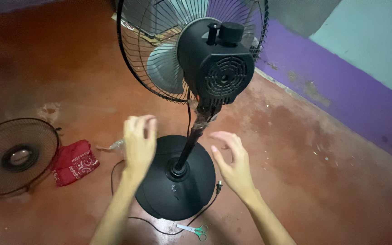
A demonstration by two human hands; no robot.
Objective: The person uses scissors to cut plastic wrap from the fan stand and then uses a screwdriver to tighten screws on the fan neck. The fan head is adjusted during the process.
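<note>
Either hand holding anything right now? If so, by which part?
Nothing held. Left hand and right hand are open, either side of the fan pole, not touching it.

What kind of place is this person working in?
Probably a room in a home, used as a makeshift repair spot. The red floor is worn and stained, the wall is painted purple, and a pedestal fan stands with its front grille lying beside it.
</note>
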